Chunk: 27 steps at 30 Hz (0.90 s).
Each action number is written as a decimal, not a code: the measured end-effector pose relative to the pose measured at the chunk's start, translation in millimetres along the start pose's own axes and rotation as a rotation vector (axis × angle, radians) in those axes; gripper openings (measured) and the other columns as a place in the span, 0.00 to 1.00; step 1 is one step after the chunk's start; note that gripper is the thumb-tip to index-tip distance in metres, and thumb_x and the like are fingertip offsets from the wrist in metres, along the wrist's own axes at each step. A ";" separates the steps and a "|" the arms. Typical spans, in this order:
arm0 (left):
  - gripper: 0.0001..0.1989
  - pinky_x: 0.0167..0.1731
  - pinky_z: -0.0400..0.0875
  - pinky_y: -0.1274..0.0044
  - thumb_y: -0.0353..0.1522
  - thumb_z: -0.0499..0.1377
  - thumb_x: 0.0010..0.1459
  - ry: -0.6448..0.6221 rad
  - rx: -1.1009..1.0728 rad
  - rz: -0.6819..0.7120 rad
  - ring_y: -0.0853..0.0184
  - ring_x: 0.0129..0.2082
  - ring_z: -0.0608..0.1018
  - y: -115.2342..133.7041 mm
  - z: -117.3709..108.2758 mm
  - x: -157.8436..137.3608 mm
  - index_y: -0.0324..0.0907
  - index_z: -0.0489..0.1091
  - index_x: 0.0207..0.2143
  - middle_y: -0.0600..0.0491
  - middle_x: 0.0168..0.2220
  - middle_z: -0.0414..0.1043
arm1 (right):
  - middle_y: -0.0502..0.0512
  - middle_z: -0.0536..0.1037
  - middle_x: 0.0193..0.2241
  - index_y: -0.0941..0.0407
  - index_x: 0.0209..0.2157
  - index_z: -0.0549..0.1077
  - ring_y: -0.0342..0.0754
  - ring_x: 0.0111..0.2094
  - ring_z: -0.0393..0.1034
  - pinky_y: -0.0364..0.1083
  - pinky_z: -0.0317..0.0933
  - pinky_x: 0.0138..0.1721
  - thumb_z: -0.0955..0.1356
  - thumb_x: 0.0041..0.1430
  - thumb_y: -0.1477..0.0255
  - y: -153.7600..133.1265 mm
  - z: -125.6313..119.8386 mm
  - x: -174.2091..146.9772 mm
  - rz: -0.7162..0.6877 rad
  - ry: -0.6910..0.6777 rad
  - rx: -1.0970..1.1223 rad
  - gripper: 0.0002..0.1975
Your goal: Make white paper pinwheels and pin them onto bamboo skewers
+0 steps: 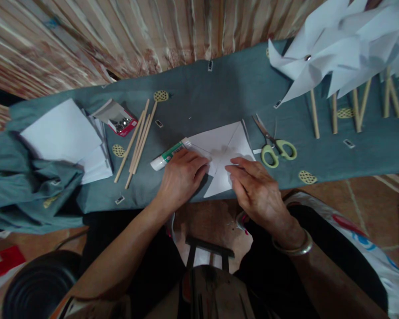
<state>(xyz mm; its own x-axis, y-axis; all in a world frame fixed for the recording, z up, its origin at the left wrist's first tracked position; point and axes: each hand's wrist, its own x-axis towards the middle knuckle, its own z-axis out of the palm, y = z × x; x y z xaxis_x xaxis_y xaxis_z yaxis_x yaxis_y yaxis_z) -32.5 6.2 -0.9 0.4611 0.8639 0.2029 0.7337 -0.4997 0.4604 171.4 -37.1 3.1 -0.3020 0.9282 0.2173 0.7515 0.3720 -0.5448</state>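
Observation:
A square of white paper [234,139] lies on the cloth, with lines or cuts running from its corners toward the middle. My left hand [182,172] is closed at the paper's left side, thumb and forefinger pinched on it; the fingertips partly hide what they grip. At the right side, my right hand [257,184] has curled fingers and thumb on the paper's edge. Beside my left hand, a glue stick [168,155] with a white cap lies tilted. Green-handled scissors [273,144] rest just right of the paper, partly open, near thin paper scraps [257,151].
Several white paper pinwheels [332,57] on wooden sticks lie at the right. Left of the glue stick are several loose wooden sticks [138,141], a small open box of metal pins [119,122] and a stack of white paper [61,133]. The green tablecloth [199,95] bunches up at the left end.

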 end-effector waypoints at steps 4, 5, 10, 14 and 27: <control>0.07 0.38 0.71 0.70 0.29 0.57 0.61 -0.005 0.000 -0.005 0.62 0.35 0.75 1.1 0.0 0.8 0.39 0.75 0.36 0.50 0.33 0.76 | 0.62 0.75 0.49 0.57 0.48 0.75 0.57 0.51 0.69 0.60 0.65 0.55 0.61 0.65 0.75 -0.1 0.4 0.5 -0.012 -0.001 -0.026 0.14; 0.06 0.38 0.71 0.70 0.29 0.58 0.61 -0.008 0.004 -0.004 0.62 0.35 0.75 1.2 0.0 1.0 0.39 0.75 0.36 0.50 0.33 0.76 | 0.63 0.75 0.49 0.58 0.48 0.75 0.57 0.51 0.69 0.59 0.65 0.54 0.61 0.65 0.75 -0.1 0.5 0.6 -0.015 0.000 -0.030 0.14; 0.07 0.39 0.70 0.70 0.29 0.57 0.62 -0.030 0.003 -0.009 0.62 0.36 0.74 0.7 0.4 1.9 0.40 0.75 0.37 0.50 0.33 0.75 | 0.63 0.75 0.50 0.58 0.49 0.74 0.57 0.51 0.69 0.59 0.65 0.54 0.61 0.65 0.75 -0.2 0.9 1.0 -0.020 -0.001 -0.035 0.15; 0.06 0.39 0.70 0.71 0.30 0.57 0.61 -0.027 0.014 -0.002 0.63 0.35 0.74 0.4 0.5 2.5 0.40 0.75 0.37 0.50 0.33 0.75 | 0.63 0.75 0.50 0.58 0.50 0.73 0.57 0.52 0.69 0.58 0.65 0.55 0.61 0.65 0.75 -0.3 0.5 1.7 -0.029 -0.011 -0.057 0.15; 0.08 0.39 0.69 0.71 0.30 0.55 0.63 -0.068 0.043 -0.012 0.63 0.36 0.74 2.5 -0.2 3.9 0.39 0.75 0.36 0.50 0.33 0.75 | 0.62 0.63 0.61 0.55 0.54 0.69 0.60 0.58 0.60 0.60 0.62 0.55 0.60 0.63 0.79 -6.8 6.8 9.9 -0.038 -0.029 -0.189 0.20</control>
<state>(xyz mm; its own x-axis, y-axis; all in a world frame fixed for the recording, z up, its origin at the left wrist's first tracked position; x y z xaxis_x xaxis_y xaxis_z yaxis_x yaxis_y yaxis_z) -29.0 8.3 1.2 0.4843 0.8640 0.1376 0.7592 -0.4932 0.4248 159.3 -30.4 3.5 -0.3474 0.9139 0.2098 0.8349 0.4034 -0.3744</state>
